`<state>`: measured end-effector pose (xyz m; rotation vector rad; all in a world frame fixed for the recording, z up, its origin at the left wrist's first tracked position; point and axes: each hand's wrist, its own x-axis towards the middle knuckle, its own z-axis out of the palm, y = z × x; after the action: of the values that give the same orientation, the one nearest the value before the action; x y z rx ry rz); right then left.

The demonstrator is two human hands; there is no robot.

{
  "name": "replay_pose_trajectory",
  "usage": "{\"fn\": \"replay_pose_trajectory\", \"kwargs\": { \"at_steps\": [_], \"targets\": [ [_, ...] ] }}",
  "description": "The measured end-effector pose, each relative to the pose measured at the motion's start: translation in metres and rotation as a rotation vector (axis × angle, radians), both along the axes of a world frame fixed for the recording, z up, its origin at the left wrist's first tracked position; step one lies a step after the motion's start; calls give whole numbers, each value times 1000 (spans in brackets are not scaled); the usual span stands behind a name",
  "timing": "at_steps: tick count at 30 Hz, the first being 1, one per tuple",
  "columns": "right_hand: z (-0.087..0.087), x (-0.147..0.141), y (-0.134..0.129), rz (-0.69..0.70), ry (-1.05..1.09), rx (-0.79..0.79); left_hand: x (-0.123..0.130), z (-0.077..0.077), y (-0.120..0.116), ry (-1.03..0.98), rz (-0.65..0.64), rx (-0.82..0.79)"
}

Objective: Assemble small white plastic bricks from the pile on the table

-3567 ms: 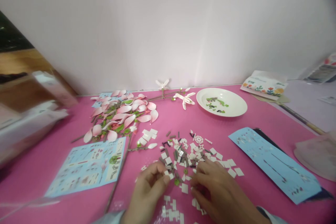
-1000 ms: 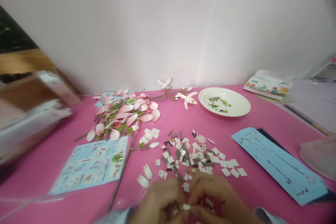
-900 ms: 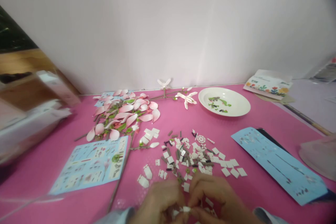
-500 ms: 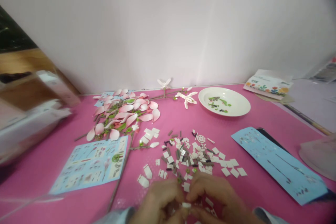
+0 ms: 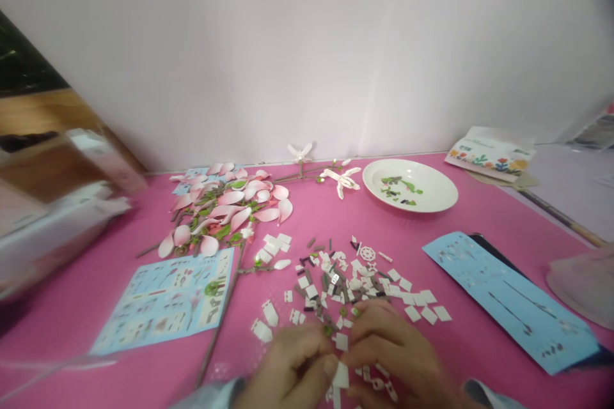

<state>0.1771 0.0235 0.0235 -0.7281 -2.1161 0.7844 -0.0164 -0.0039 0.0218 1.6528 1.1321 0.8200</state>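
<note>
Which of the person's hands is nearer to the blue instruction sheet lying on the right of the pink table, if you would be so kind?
The right hand is nearer, lying to the sheet's lower left and apart from the blue instruction sheet. The left hand is farther, on the right hand's far side.

L hand, R hand cut by btm edge; pile bits too small.

Left hand, right hand: two. White plate: one. Blue instruction sheets: three. White blossoms: two.
</note>
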Motion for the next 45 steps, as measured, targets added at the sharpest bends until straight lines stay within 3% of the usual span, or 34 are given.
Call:
{"fn": "replay_pose_trajectory", "kwargs": {
  "at_steps": [5, 11, 17, 28, 39, 45],
  "targets": [
    [5, 1, -1, -36, -18, 14, 0, -5, 0, -19, 33, 3],
    [2, 1, 6, -115, -124, 2, 1, -8, 0, -112, 373, -57],
    [-4, -3, 4, -55, -337, -110, 1, -3, 0, -171, 518, -95],
    [0, -2, 4, -57, -470, -58, 1, -1, 1, -185, 574, -98],
    [4, -6, 2, -33, -398, 63, 1, -2, 0, -231, 594, -95],
    [-6, -8, -4, 25, -416, 157, 2, -2, 3, -227, 569, -83]
  ]
}}
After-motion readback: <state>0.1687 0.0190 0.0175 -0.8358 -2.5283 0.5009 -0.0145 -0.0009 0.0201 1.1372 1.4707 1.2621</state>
